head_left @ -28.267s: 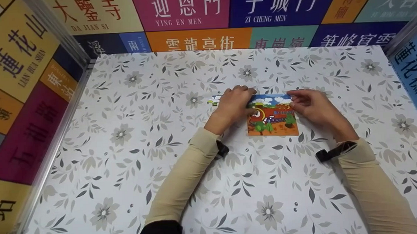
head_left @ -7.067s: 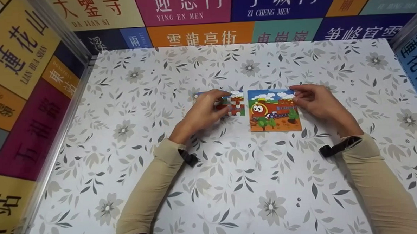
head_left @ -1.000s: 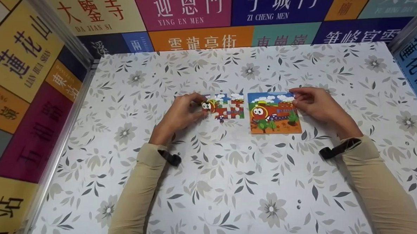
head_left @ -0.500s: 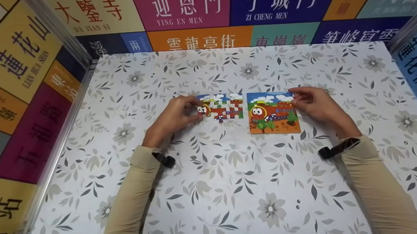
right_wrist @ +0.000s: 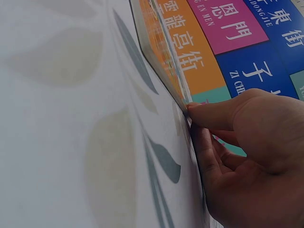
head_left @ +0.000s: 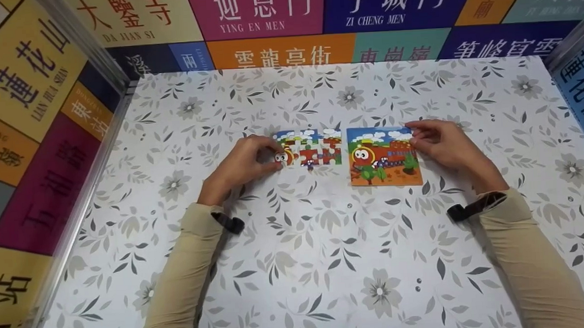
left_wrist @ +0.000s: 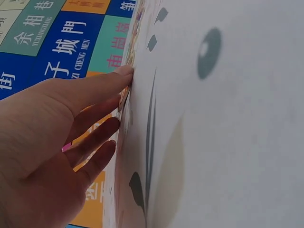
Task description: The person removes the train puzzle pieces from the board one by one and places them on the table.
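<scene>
With thumb and fingertips, my left hand [head_left: 245,158] pinches a jigsaw piece [head_left: 283,158] showing the train's eyes, at the left end of a partly joined puzzle [head_left: 329,142]. In the left wrist view, the thumb of the left hand [left_wrist: 71,118] lies on the piece's edge and the other fingers are spread behind it. A loose-looking piece with a purple detail [head_left: 310,164] juts from the puzzle's lower edge. To the right lies a square picture board [head_left: 385,156] of a red train. My right hand [head_left: 441,140] holds its upper right edge between thumb and forefinger.
A white tabletop with grey flowers and leaves [head_left: 296,272] spreads all around. Colourful sign-covered panels [head_left: 275,12] stand along the back, and more rise at the left [head_left: 29,121] and right. Both wrists wear black straps.
The puzzle, mostly hidden 28 seconds ago, now shows several pieces left of the board. Within the last second my left hand has shifted the eyes piece slightly left and down. The right hand stays put.
</scene>
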